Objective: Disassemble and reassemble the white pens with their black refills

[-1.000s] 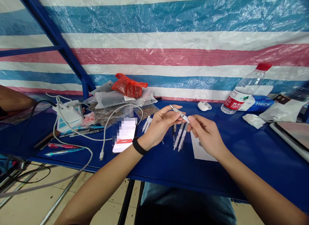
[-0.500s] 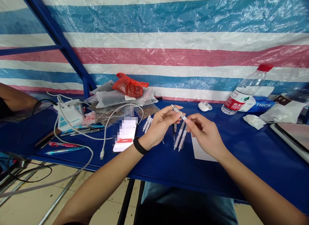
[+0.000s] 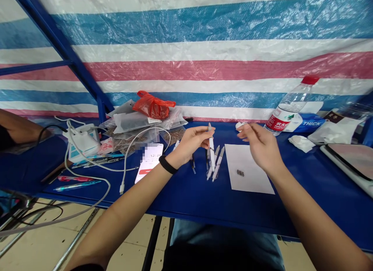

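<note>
My left hand point(image 3: 190, 144) pinches a white pen point(image 3: 211, 146) that hangs nearly upright over the blue table point(image 3: 204, 201). Several more white pens point(image 3: 216, 164) lie on the table just below it. My right hand point(image 3: 260, 145) hovers to the right above a white sheet of paper point(image 3: 247, 174), its fingers curled and slightly blurred, apart from the pen. Small dark parts point(image 3: 240, 172) rest on the paper. A black band circles my left wrist.
A phone point(image 3: 149, 162) with a white cable point(image 3: 128, 158) lies left of my hands. Plastic bags point(image 3: 136, 121) and a red bag point(image 3: 153, 106) sit behind. A water bottle point(image 3: 288, 108), tissues point(image 3: 301, 143) and a tablet point(image 3: 349, 156) are at right. Another person's arm point(image 3: 17, 125) shows far left.
My right hand let go of the pen and moved right and up, uncovering the paper. My left hand swung the pen from slanted to nearly upright.
</note>
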`<state>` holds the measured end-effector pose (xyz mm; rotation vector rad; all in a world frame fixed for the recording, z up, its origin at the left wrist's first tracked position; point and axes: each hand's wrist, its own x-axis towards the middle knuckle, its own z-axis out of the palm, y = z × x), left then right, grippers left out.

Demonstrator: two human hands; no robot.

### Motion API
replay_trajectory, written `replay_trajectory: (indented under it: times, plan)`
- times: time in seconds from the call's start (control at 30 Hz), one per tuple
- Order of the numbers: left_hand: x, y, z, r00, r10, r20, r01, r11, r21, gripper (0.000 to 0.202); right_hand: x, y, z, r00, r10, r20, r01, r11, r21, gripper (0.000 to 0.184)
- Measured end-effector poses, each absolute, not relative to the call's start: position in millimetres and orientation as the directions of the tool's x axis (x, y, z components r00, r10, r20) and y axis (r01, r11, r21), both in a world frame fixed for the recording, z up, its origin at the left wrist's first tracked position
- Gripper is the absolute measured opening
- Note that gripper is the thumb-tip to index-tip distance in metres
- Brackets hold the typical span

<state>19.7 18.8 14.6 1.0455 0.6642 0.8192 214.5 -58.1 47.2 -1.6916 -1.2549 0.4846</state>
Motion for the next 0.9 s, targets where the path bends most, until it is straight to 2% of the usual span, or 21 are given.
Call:
replay_trajectory:
  times: [0.07,0.13,0.3,0.43,0.5,0.6,0.67,0.77,0.9]
  plan:
    - [25,28,16,0.603,0.786,-0.135,-0.059,0.213,0.975,0.016,228,-55,47,0.465,0.847,0.257,0.556,-0.054,-0.829,0.063]
    - [33,31,17,0.656,0.738,-0.158,0.087,0.134,0.987,0.012,237,-54,44,0.484,0.843,0.236,0.545,-0.079,-0.835,0.055]
    - [51,23,23,0.717,0.670,-0.194,0.343,-0.096,0.934,0.032,235,-54,40,0.426,0.880,0.211,0.524,-0.050,-0.850,0.048]
    - [49,23,29,0.622,0.778,-0.088,0.496,-0.305,0.813,0.017,229,-56,44,0.411,0.897,0.166,0.532,-0.087,-0.842,0.037]
    - [40,27,32,0.552,0.833,-0.019,0.594,-0.377,0.711,0.017,227,-57,48,0.406,0.905,0.125,0.527,-0.120,-0.841,0.032]
    - [22,29,35,0.492,0.868,-0.060,0.750,-0.388,0.535,0.022,223,-59,54,0.387,0.917,0.093,0.537,-0.142,-0.832,0.026]
    - [15,24,34,0.488,0.861,-0.141,0.797,-0.374,0.474,0.028,220,-60,57,0.372,0.924,0.082,0.551,-0.149,-0.821,0.025]
    - [15,15,27,0.504,0.844,-0.183,0.803,-0.380,0.458,0.037,217,-61,59,0.353,0.934,0.060,0.577,-0.167,-0.799,0.024]
    - [26,9,22,0.528,0.821,-0.219,0.814,-0.416,0.405,0.031,216,-60,58,0.346,0.937,0.048,0.600,-0.181,-0.779,0.025]
